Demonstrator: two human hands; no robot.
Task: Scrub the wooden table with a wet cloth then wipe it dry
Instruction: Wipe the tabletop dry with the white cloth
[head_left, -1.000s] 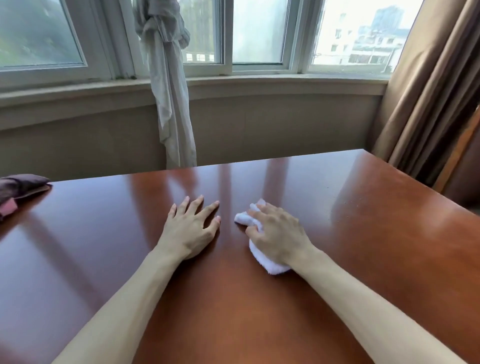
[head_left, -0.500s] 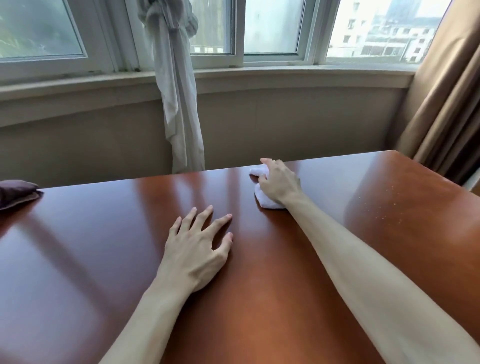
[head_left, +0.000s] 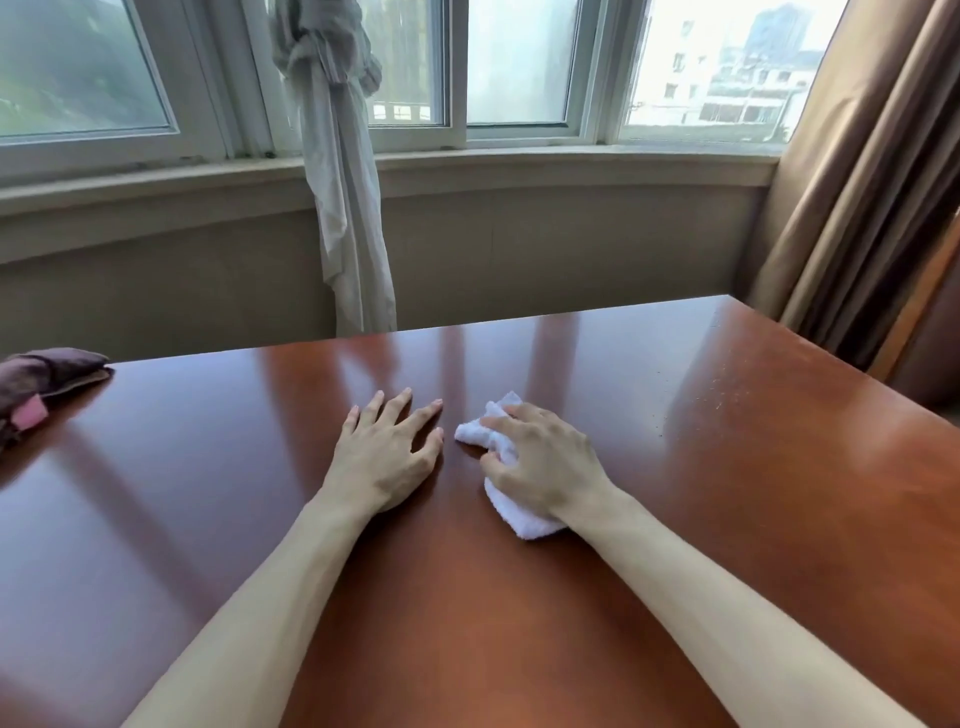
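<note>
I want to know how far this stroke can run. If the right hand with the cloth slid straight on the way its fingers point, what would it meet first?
The right hand, on the white cloth, points up-left, passing just beyond the left hand's fingertips. Past them only bare table shows up to its far edge, though depth is hard to judge.

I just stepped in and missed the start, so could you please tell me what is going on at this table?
A person is cleaning a glossy wooden table by hand. The right hand grips a bunched white cloth and presses it against the tabletop near the middle. The left hand rests flat beside it with fingers spread, holding nothing. A dark folded fabric item lies at the far left edge. Fine specks show on the right part of the surface.
</note>
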